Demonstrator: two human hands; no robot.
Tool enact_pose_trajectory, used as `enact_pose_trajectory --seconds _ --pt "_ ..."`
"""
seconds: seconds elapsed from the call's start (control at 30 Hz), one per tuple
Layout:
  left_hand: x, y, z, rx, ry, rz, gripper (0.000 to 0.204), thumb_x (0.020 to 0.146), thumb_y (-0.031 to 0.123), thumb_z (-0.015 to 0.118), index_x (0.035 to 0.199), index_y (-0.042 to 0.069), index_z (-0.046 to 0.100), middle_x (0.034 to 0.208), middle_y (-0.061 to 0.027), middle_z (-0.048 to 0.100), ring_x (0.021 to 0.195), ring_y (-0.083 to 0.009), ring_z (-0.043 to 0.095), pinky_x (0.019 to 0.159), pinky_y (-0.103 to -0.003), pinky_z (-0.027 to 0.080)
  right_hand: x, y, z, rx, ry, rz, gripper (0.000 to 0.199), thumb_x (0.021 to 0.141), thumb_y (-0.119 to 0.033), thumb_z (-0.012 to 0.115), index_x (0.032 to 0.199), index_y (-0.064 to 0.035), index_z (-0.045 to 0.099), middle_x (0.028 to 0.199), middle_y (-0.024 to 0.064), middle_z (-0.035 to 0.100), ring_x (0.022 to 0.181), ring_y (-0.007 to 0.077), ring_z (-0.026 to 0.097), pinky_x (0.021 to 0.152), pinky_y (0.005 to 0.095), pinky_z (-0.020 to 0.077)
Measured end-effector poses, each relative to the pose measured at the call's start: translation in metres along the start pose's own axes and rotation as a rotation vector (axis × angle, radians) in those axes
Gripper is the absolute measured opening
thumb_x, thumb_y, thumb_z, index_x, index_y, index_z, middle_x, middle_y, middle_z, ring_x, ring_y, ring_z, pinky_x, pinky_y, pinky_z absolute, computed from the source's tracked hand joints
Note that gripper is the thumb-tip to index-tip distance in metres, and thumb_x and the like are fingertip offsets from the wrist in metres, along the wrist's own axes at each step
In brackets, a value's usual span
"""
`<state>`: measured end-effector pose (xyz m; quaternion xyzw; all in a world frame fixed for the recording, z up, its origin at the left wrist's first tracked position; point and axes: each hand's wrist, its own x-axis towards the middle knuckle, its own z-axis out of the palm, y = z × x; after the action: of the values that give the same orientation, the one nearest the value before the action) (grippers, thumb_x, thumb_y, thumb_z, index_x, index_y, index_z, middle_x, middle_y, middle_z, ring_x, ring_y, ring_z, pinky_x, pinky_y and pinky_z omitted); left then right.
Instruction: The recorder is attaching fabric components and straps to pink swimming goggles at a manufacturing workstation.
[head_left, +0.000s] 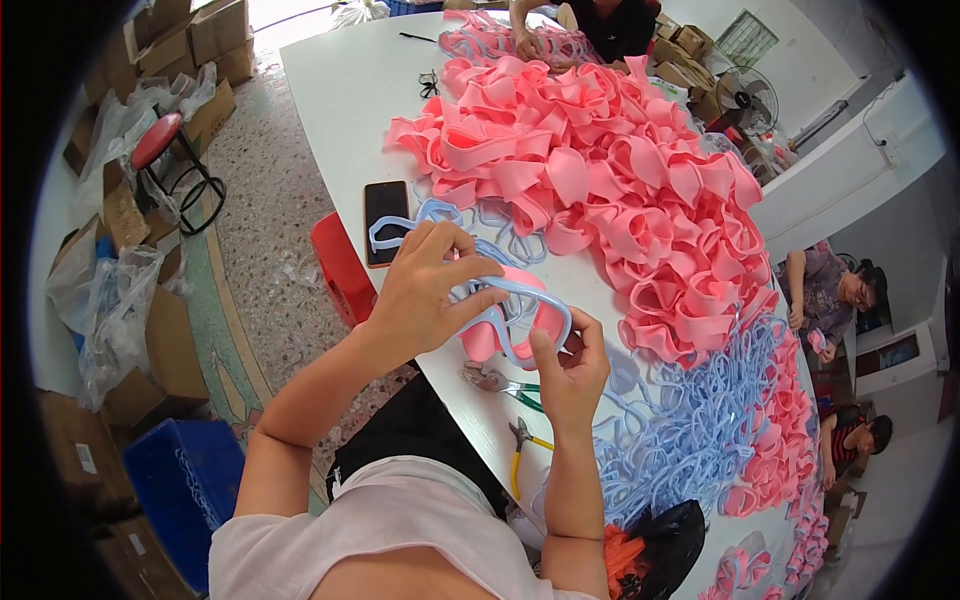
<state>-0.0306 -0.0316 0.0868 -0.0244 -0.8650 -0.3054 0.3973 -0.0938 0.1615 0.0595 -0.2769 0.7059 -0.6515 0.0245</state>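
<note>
Above the table's near edge I hold a light-blue goggle-shaped frame (545, 294) together with a soft pink piece (480, 342). My left hand (425, 285) pinches the frame's left part between thumb and fingers. At its lower right end, my right hand (572, 375) is closed, the thumb pressing on the pink and blue edge. How far the pink piece sits inside the frame I cannot tell. Just beyond my left hand, another blue frame (385, 232) overlaps a dark phone (386, 200). Green-handled pliers (492, 380) lie under my hands, and yellow-handled pliers (518, 455) lie nearer me.
A large heap of pink pieces (590, 170) covers the white table (325, 90); a tangle of blue frames (690, 415) lies to the right. Near my right elbow is a black bag (672, 545). Left are a red bin (340, 265) and blue crate (185, 490). Other people sit around the table.
</note>
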Motion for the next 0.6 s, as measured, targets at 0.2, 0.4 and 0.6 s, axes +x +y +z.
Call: enact_pose_trajectory --seconds 0.2,0.4,0.6 --pt "0.001 0.008 -0.005 0.018 0.027 0.027 0.023 0.072 0.026 0.08 0.088 0.011 0.072 0.086 -0.0042 0.054 0.08 -0.0213 0.049 0.073 -0.035 0.04 0.002 -0.007 -0.003 -0.146 0.066 -0.025 0.023 0.097 -0.017 0.057 0.107 0.0035 0.061 0.089 0.009 0.061 0.062 0.0105 0.061 0.052 0.0247 0.049" --pt "0.001 0.005 -0.007 0.042 0.002 0.002 0.024 0.071 0.026 0.08 0.087 0.011 0.072 0.085 -0.004 0.054 0.081 -0.0215 0.049 0.073 -0.035 0.039 0.008 -0.007 -0.017 -0.18 -0.086 -0.001 0.021 0.097 -0.012 0.055 0.109 0.0043 0.061 0.087 0.0074 0.061 0.065 0.013 0.065 0.055 0.0242 0.0516" --pt "0.005 0.01 -0.001 0.183 0.105 0.087 0.027 0.07 0.023 0.08 0.094 0.014 0.072 0.097 -0.0014 0.058 0.092 -0.0206 0.051 0.079 -0.036 0.037 0.005 -0.008 -0.01 0.145 -0.119 0.201 0.019 0.096 -0.005 0.054 0.109 0.0073 0.055 0.093 0.0109 0.064 0.071 0.0155 0.067 0.064 0.0264 0.0573"
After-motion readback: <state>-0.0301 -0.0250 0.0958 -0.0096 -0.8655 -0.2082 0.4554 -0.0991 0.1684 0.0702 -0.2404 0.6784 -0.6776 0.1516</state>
